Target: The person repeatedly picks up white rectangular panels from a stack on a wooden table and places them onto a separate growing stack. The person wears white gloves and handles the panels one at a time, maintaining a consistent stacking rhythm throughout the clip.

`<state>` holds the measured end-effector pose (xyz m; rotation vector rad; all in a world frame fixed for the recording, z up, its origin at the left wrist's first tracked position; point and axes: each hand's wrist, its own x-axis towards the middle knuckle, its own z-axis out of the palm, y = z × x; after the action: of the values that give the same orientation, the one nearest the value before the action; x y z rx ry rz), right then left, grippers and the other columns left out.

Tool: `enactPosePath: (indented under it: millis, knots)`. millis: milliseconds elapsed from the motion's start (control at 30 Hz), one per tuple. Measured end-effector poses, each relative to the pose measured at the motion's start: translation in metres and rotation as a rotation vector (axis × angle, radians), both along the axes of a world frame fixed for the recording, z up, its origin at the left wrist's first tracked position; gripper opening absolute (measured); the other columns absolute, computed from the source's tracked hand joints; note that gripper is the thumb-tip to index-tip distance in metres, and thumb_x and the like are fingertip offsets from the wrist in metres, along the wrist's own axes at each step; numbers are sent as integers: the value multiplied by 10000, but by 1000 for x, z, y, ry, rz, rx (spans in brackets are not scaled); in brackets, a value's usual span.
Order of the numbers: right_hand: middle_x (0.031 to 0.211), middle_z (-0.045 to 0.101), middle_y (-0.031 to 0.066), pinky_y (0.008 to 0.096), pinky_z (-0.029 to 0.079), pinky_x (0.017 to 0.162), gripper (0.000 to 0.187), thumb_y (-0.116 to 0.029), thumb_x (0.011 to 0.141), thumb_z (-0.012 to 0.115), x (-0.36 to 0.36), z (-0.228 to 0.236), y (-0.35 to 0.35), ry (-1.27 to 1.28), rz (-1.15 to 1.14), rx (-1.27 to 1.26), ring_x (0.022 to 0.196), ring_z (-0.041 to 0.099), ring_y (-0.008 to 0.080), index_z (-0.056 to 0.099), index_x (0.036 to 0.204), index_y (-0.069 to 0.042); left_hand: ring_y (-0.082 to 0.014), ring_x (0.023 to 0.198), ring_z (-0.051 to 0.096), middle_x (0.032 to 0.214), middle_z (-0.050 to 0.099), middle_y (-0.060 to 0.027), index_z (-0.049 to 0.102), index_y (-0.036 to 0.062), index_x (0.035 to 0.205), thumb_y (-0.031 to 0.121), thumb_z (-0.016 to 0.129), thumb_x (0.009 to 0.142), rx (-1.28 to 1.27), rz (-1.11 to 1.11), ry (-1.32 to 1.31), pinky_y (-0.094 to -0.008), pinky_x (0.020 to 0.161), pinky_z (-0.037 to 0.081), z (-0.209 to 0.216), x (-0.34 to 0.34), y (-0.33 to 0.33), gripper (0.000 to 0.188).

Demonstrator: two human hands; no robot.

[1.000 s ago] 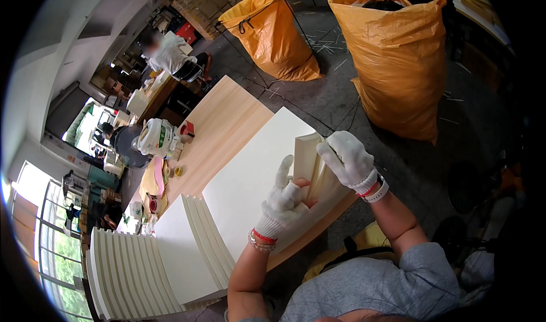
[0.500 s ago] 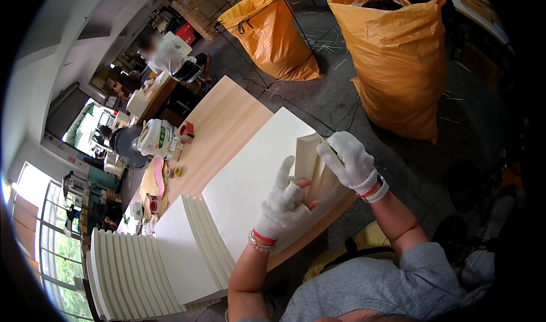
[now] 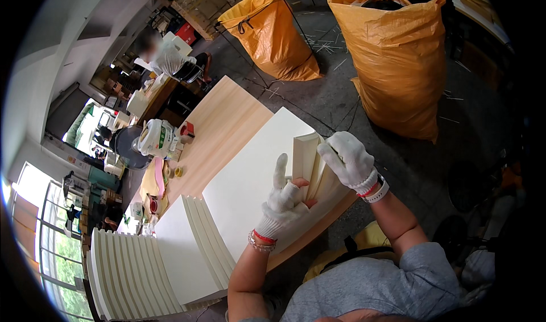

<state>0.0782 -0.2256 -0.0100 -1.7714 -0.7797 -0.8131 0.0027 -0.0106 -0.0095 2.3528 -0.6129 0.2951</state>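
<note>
A cream folded cardboard piece (image 3: 305, 154), long and narrow with raised walls, stands tilted between my hands over a large white sheet (image 3: 250, 162). My right hand (image 3: 350, 160), in a white knit glove, pinches its far right edge with curled fingers. My left hand (image 3: 282, 201) wears a white glove with bare fingertips showing. Its index finger points up, apart from the piece, while the bare fingertips press against the lower left side. The underside of the piece and part of the right fingers' grip are hidden.
Stacks of white panels with thick edges (image 3: 128, 271) stand at the near left of the wooden table (image 3: 227, 108). Tape rolls (image 3: 178, 172) and a white plastic bag (image 3: 156, 139) lie farther back. Two orange sacks (image 3: 392, 66) stand on the floor beyond; another person (image 3: 168, 57) sits at the far left.
My left hand's index finger has straightened and swung slightly left, away from the piece. The cardboard piece has shifted a little left at its top. My right hand has barely moved.
</note>
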Motion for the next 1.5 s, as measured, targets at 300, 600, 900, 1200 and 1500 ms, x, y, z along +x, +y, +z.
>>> enactPosePath:
  millis: [300,600,900,1200,1500]
  knots:
    - [704,507,123,431,438,622,248,-144,947,675,0,-4,-2,106,34,61,657,532,319,523,786,-33,-359,1105,676,1553,334,-319,636,61,1153,-99,689,725,208,-128,-249,-364,816,588,10,7,4,460]
    - [711,525,134,438,439,626,239,-138,946,672,2,-6,1,105,23,101,664,543,332,531,787,-28,-338,1045,693,1556,336,-295,625,46,1078,-37,839,683,-42,4,-23,-366,808,595,7,0,-5,457]
    - [715,536,132,430,446,626,254,-167,956,672,0,-5,-2,116,34,84,664,552,327,538,787,-31,-357,1268,575,1582,319,-268,653,121,1228,-143,642,731,71,-90,-59,-377,931,527,7,1,2,563]
    - [723,553,134,429,456,632,237,-169,955,675,0,-3,0,115,40,124,674,568,331,563,808,-21,-339,1046,685,1551,343,-305,647,83,1156,-8,848,681,-35,-23,-46,-376,845,571,5,1,-3,524]
    - [736,575,144,430,458,631,224,-155,938,695,0,-5,-3,146,55,109,680,579,339,576,809,-16,-381,1339,522,1584,324,-275,632,58,1188,-128,627,768,111,-156,-87,-406,964,523,14,5,0,460]
